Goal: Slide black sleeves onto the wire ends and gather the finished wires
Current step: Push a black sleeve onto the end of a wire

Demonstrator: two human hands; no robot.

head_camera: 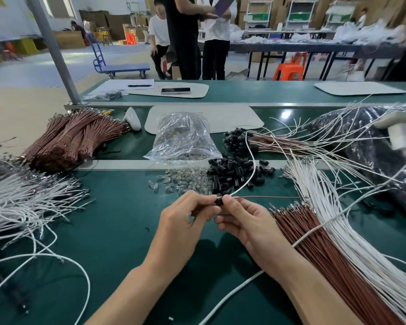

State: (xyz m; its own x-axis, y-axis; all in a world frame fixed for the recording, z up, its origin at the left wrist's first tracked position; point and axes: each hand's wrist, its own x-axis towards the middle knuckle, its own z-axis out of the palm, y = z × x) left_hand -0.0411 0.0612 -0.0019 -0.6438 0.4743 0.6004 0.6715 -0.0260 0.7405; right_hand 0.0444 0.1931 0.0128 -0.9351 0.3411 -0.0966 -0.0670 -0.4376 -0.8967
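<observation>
a single black sleeve [219, 201] is pinched between the fingertips of the left hand [188, 216] and the right hand [242, 221], above the green bench [117, 219] and just in front of the loose sleeve pile [234, 171]. both hands are closed narrowly on it. a white wire [249, 181] and a thin brown wire [267, 197] are seen to run out of the pinch to the right. whether the wire ends are fully seated cannot be told, as the joint is hidden by the fingers. finished wires [267, 141] are laid further back on the bench, sleeved ends together.

risks are judged as follows:
- a terminal may be caught on the sleeve mouth and bent if the wires are pushed in at an angle.
- one wire may be left short if the two are not fed together.
- the white wire arcs over the sleeve pile, so loose sleeves may be swept off when it is pulled.
- the unsleeved brown stock [314, 242] lies beside the right wrist, and a finished piece may be mixed into it.
</observation>
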